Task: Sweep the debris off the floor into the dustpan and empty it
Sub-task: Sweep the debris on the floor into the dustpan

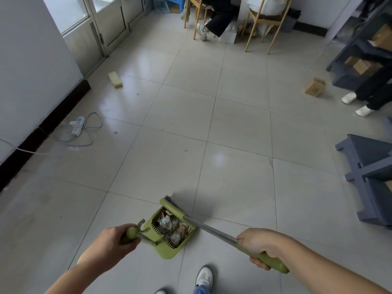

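Near field: own shoe [204, 277] at the bottom edge, toe towards the work.

Left hand [110, 246]: fingers curled tight round the green knob on top of the dustpan handle. Right hand [262, 244]: fingers wrapped round the green grip of the broom [212, 230], thumb side towards the metal shaft.

Dustpan [167, 252]: green, on the tile just ahead of the shoe, mouth facing away. Debris [168, 225], crumpled clear plastic and cardboard scraps, is heaped inside behind the comb teeth. Broom head [172, 206] lies across the open mouth, touching the lip.

Judgement: the sweep at this spot looks done; emptying is not yet done. No bin is identifiable from here.

Risks:
- The load sits high and loose. If the pan tips forward on lifting, the plastic will likely slide out over the lip.
- Drawing the bristles away could drag light scraps back onto the tile.

Mid field: power strip [76, 126] with looped cable by the left wall, which could snag the broom. Yellow block [115, 80] and small cardboard box [315, 87] sit on the floor well apart; cannot tell whether they count as debris.

Far: grey shelving [369, 179] to the right, wooden chair legs [248, 37], seated people.
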### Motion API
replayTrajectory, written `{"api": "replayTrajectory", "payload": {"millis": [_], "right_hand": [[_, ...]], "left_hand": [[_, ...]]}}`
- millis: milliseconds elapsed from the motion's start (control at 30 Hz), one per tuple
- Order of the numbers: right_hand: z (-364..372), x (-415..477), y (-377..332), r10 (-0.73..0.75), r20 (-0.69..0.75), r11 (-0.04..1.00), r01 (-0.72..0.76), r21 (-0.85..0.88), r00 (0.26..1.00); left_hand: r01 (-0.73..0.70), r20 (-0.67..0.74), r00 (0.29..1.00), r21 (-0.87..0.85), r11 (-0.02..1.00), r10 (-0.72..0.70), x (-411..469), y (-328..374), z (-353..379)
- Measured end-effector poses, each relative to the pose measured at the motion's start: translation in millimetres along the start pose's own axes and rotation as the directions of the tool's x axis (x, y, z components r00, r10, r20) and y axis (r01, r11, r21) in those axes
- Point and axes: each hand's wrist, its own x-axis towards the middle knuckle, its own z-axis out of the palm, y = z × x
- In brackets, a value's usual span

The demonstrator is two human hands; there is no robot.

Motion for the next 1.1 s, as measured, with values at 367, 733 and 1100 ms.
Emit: {"api": "replayTrajectory", "payload": {"millis": [367,733,1100], "right_hand": [[-57.2,-37.6,4.7,-0.044,0.057,0.999,0.043,0.021,0.997],[-49.1,-0.9,-65.3,-0.206,-0.123,0.971,0.186,-0.153,0.971],[3.6,23.0,-92.2,-0.147,-0.139,0.848,0.052,-0.527,0.979]], "left_hand": [[-0.039,-0.019,0.999,-0.046,0.998,0.038,-21.1,-3.7,-0.9],[0.031,-0.102,0.994,-0.124,0.992,-0.044,-47.8,-25.0,-5.0],[0.137,-0.131,0.979,-0.151,0.979,-0.157,-52.4,-42.7,-6.6]]}}
